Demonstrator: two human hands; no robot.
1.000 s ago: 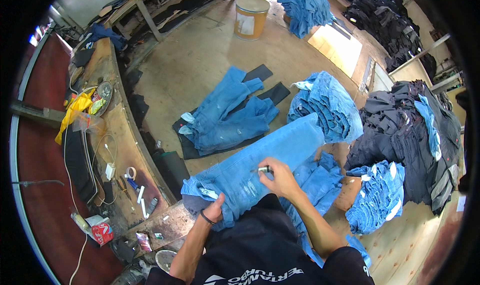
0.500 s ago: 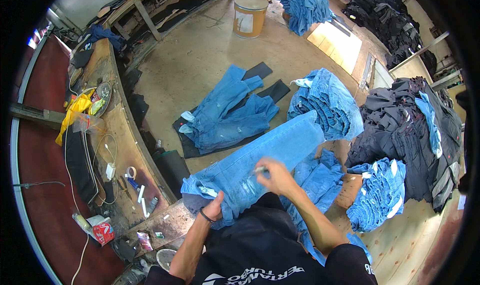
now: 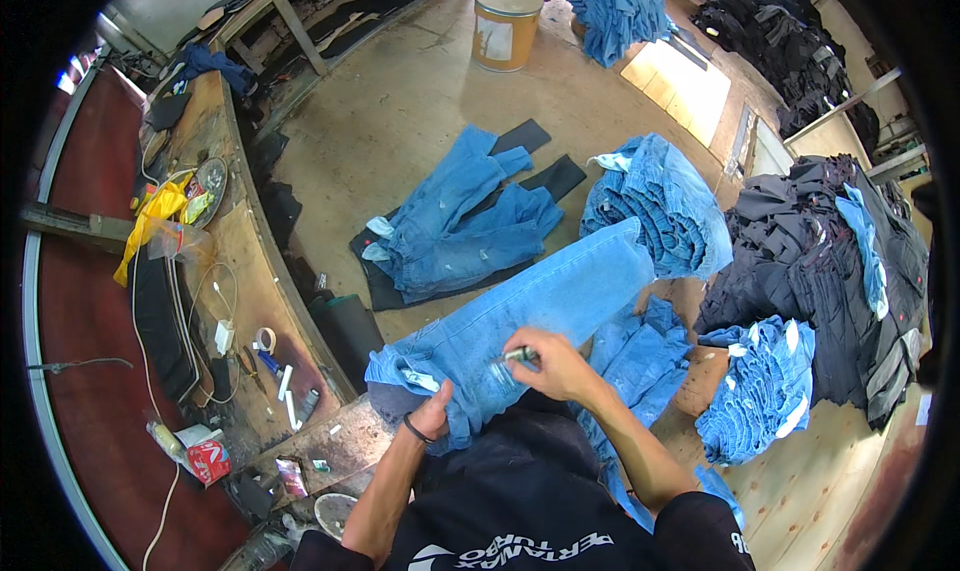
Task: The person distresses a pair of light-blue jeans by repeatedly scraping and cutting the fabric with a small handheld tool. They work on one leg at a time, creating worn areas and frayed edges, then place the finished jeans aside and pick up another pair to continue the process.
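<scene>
A pair of light blue jeans lies stretched slantwise in front of me, over a dark grey padded support that shows at the left end. My left hand is closed on the near left edge of the denim, beside a white pocket lining. In the fingers of my right hand is a small, dark, short tool with a metallic look; its exact kind is hard to make out. It sits at a pale worn patch on the jeans.
At left runs a wooden bench with tape, pliers, cables and a yellow bag. More jeans lie on dark cloth on the floor. Piled denim, folded jeans and a black garment heap stand right. A drum stands behind.
My right hand has shifted slightly down and left over the worn patch, with the small tool still in it. My left hand keeps its hold on the jeans.
</scene>
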